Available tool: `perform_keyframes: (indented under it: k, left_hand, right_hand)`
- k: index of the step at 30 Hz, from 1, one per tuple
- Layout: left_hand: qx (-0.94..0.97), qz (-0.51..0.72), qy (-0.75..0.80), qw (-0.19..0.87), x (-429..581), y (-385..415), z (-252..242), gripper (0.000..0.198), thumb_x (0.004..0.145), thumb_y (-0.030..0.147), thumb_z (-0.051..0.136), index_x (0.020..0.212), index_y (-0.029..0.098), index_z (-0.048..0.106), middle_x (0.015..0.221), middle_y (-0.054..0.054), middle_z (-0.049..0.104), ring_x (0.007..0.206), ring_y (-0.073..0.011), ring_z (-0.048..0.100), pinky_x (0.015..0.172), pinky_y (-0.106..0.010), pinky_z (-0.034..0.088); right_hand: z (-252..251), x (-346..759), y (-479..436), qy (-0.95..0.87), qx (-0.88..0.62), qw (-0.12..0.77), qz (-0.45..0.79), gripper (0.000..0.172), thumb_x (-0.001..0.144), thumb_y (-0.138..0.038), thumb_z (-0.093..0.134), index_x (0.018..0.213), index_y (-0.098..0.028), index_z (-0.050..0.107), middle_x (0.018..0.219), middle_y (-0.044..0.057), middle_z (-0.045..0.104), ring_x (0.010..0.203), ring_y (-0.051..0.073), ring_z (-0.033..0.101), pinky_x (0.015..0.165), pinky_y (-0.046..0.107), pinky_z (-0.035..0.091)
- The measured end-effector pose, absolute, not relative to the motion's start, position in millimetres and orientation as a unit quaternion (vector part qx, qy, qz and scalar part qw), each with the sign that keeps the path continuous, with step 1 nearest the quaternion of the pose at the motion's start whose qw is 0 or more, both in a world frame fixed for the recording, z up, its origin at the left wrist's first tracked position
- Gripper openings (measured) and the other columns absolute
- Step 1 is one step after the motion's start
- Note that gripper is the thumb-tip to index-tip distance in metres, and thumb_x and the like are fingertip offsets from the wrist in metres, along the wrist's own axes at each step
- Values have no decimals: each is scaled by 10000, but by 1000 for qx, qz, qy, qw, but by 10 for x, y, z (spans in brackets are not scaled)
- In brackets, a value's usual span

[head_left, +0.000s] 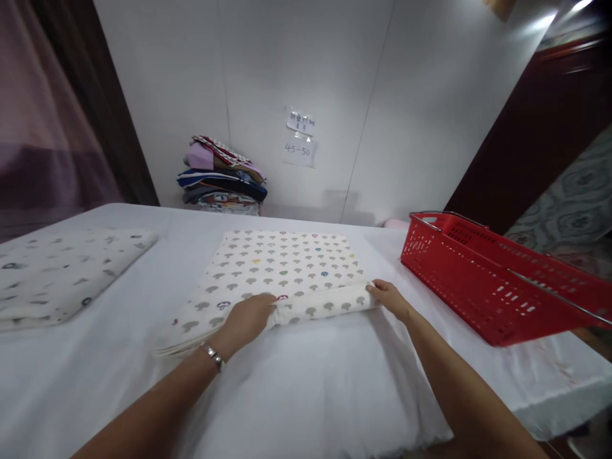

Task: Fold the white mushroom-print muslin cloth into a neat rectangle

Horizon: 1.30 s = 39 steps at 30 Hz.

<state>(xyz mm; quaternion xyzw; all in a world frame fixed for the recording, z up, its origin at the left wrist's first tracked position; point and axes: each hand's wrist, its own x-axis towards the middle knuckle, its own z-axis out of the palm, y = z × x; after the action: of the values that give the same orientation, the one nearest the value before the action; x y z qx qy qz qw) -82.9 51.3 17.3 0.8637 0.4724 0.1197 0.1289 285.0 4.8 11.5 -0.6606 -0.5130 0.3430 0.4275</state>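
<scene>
The right hand is pinching the right end of the turned-up near edge of a flat cream cloth printed with grey and coloured mushrooms. The left hand is closing its fingers on that edge farther left, its fingertips partly hidden. The cloth is lying on a white-covered table, between a folded white cloth with dark prints and a red perforated plastic basket. Behind, multicoloured folded fabrics are standing stacked near the pale wall.
</scene>
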Motion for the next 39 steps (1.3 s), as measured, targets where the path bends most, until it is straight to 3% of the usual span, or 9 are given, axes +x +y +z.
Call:
perform_keyframes:
  k: [4, 12, 26, 32, 35, 39]
  left_hand:
    - [871, 125, 468, 86, -793, 517, 53, 315, 900, 256, 286, 993, 205, 583, 981, -70, 601, 897, -194, 551, 677, -290, 408]
    - [866, 150, 465, 108, -839, 517, 36, 310, 908, 283, 292, 1068, 218, 550, 1047, -43, 584, 929, -184, 548, 734, -300, 439]
    - [877, 186, 416, 152, -891, 471, 47, 310, 896, 368, 313, 1035, 243, 561, 983, -32, 612, 864, -181, 585, 717, -274, 457]
    - [896, 163, 370, 183, -877, 233, 182, 309, 901, 366, 314, 1017, 228, 566, 963, -40, 600, 870, -180, 553, 754, -294, 429]
    - [910, 144, 349, 173, -851, 60, 142, 314, 908, 349, 309, 965, 220, 589, 919, -41, 600, 829, -179, 533, 742, -307, 410]
    - [930, 137, 318, 122, -820, -127, 3, 327, 923, 292, 287, 896, 201, 600, 891, -50, 593, 822, -187, 500, 758, -340, 387]
  right_hand:
    - [-50, 2851, 151, -501, -676, 429, 328, 295, 678, -466, 595, 655, -174, 562, 544, -45, 472, 532, 100, 384, 486, 215, 285]
    - [-199, 2757, 157, -506, -640, 509, 273, 319, 792, -495, 490, 829, -185, 559, 701, -1, 528, 664, 142, 445, 576, 229, 359]
    - [-58, 2747, -24, -479, -666, 526, 224, 385, 814, -561, 438, 676, -204, 484, 578, -22, 400, 565, 120, 351, 512, 227, 315]
    - [92, 2870, -326, -491, -658, 526, 224, 337, 818, -499, 483, 695, -195, 561, 655, -4, 534, 658, 139, 466, 645, 252, 395]
    - [71, 2951, -539, -516, -646, 512, 235, 281, 798, -472, 532, 801, -212, 638, 878, 27, 628, 876, 190, 533, 816, 302, 409]
    - [-53, 3051, -799, -566, -642, 458, 242, 205, 749, -422, 620, 842, -257, 698, 1128, 47, 596, 1168, 228, 421, 1020, 385, 291]
